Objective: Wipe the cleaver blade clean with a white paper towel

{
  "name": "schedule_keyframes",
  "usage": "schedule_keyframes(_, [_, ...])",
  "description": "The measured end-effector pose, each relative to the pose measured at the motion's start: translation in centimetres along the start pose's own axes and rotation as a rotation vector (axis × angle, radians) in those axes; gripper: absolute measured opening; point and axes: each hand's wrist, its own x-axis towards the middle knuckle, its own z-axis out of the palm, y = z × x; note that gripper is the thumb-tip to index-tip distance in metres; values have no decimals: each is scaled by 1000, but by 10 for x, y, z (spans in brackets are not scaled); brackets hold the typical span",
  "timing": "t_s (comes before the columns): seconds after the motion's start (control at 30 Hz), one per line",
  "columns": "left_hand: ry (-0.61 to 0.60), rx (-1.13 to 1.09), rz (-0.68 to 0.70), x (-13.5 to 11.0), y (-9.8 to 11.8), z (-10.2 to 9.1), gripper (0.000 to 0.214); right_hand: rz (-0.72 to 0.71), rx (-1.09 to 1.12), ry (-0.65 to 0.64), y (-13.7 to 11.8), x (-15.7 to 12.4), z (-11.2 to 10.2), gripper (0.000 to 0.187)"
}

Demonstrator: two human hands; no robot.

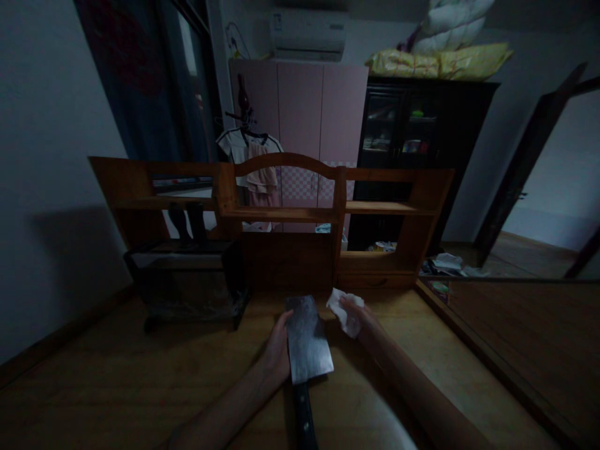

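A cleaver (308, 340) with a broad metal blade and a black riveted handle points away from me over the wooden desk (225, 387). My left hand (277, 350) grips the blade along its left side, thumb on the upper face and the other fingers hidden beneath. Just right of the blade, apart from it, my right hand (359, 315) holds a crumpled white tissue (345, 310). To the left stands a dark knife block (187, 281) with two black handles sticking up out of its top.
A wooden shelf unit (281, 214) runs along the desk's back. The desk's raised edge (478, 350) lies to the right, with a wall (51, 237) on the left. Behind are a pink wardrobe (300, 106) and a dark cabinet (450, 137).
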Motion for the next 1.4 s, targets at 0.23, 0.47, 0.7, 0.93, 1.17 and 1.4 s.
schedule_keyframes(0.23, [8,11,-17,1,1,-2,40,38,50,35,-3,0,5,33])
schedule_keyframes(0.47, [-45,-6,-33,-4,1,3,45,60,38,46,-9,-6,11,31])
schedule_keyframes(0.7, [-18,5,-30,-3,2,4,48,73,15,79,-8,-5,10,28])
schedule_keyframes(0.93, [-62,-1,-27,0,0,0,49,66,11,89,-10,-7,11,29])
schedule_keyframes(1.17, [-72,2,-17,0,0,-1,45,37,25,102,-9,-8,12,35])
schedule_keyframes(1.4, [32,10,5,0,1,0,36,29,33,66,-13,-12,15,40])
